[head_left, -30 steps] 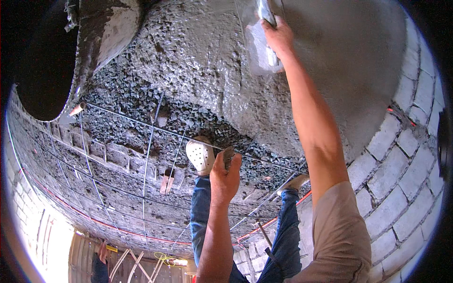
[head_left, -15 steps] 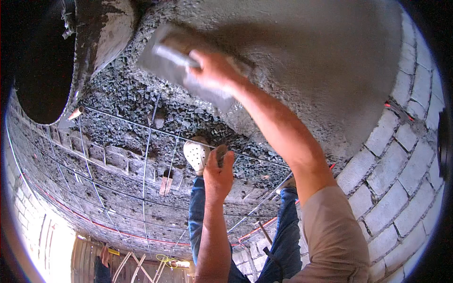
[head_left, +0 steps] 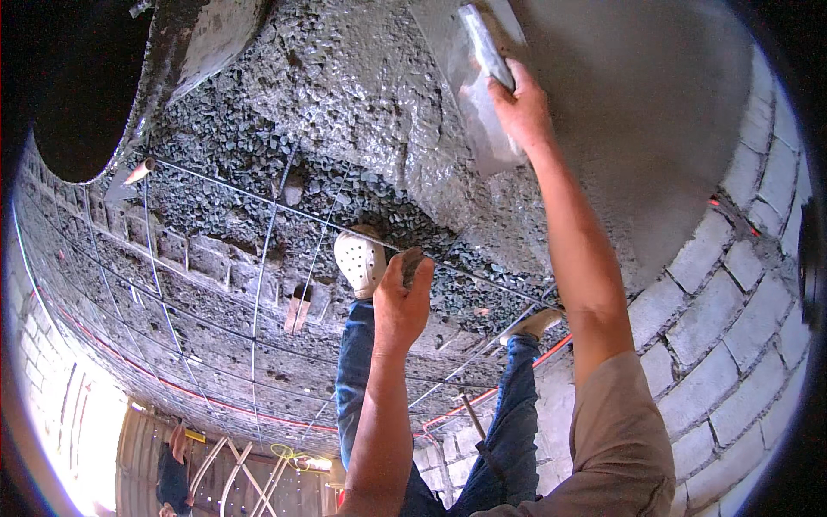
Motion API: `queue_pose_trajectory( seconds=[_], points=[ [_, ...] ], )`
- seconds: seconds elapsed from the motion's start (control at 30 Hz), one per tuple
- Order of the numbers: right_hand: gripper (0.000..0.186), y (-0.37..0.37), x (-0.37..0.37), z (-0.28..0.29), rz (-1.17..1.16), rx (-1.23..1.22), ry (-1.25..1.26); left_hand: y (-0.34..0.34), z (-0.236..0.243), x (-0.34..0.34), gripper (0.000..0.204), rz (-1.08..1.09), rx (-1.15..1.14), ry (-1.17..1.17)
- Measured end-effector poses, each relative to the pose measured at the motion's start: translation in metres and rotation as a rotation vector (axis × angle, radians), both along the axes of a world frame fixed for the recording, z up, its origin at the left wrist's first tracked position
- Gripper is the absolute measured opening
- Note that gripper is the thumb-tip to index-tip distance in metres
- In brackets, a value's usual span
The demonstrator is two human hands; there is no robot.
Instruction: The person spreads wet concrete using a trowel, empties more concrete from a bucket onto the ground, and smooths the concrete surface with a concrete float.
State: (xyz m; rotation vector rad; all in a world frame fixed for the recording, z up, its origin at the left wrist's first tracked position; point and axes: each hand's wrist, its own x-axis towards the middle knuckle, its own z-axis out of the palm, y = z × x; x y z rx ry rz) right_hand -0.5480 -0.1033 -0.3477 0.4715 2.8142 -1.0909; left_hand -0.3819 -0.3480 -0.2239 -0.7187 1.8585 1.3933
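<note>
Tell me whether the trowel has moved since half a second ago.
Yes. The trowel in the right hand has swept rightward and upward across the wet concrete, ending nearer the block wall. The left hand sits near the white shoe.

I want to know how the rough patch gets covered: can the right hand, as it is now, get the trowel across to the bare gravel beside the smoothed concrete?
Probably yes: the right hand holds the trowel beside the bare gravel, nothing between.
</note>
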Motion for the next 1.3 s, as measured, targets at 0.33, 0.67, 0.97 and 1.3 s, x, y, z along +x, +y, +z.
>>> queue_pose_trajectory(
  seconds=[0.33, 0.67, 0.97, 1.3],
  points=[
    [0.04, -0.041, -0.023, -0.031, 0.299, 0.097, 0.121, 0.008, 0.002, -0.004, 0.04, -0.073, 0.0, -0.017],
    [0.043, 0.024, -0.081, -0.033, -0.039, 0.236, 0.047, 0.003, -0.001, -0.004, 0.042, -0.039, -0.009, -0.008],
    [0.036, 0.091, -0.088, -0.067, -0.505, -0.123, 0.13, 0.006, 0.001, -0.013, 0.04, -0.074, -0.051, 0.045],
    [0.025, 0.03, -0.132, -0.045, -0.349, -0.284, 0.088, 0.001, 0.001, -0.014, 0.038, -0.009, 0.011, -0.003]
  ],
)
